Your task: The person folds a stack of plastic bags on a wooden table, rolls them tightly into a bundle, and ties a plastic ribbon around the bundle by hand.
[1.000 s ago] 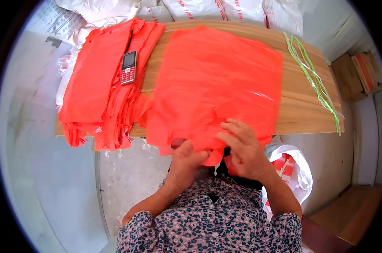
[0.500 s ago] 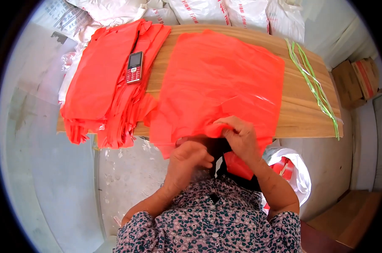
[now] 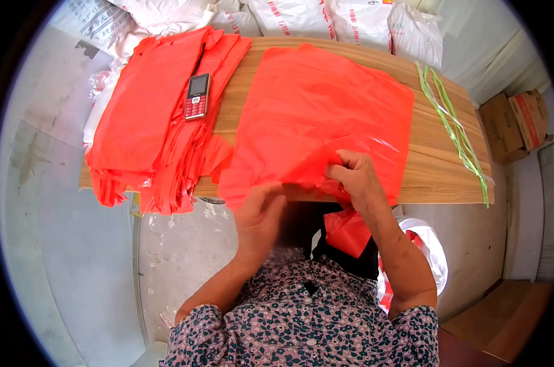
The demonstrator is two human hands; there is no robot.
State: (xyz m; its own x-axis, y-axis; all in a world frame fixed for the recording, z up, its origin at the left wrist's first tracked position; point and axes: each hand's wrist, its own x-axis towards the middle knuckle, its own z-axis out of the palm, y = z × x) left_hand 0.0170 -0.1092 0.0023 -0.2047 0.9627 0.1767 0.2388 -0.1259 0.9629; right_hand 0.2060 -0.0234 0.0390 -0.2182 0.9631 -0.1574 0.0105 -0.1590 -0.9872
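A thin red plastic bag [image 3: 326, 104] lies flat on the wooden table, its near edge bunched and hanging over the front. My right hand [image 3: 358, 180] pinches a fold of it between thumb and fingers near that edge. At the bag's near left corner is my left hand [image 3: 258, 217], its fingers curled and smeared by motion, so whether it grips the plastic is unclear. A piece of red plastic [image 3: 346, 232] lies on my lap below the right hand. To the left, a thick pile of red plastic bags [image 3: 136, 116] overhangs the front edge.
A phone with a red keypad [image 3: 197, 98] rests on the pile. Green and clear strips [image 3: 451, 122] lie along the right of the wooden table [image 3: 436, 165]. Stuffed white sacks [image 3: 289, 18] stand behind, cardboard boxes [image 3: 512, 125] at right, and a white bag [image 3: 433, 251] beside my right arm.
My right hand has moved up, drawing the bag's fold slightly farther onto the table. My left hand has risen a little toward the near left corner.
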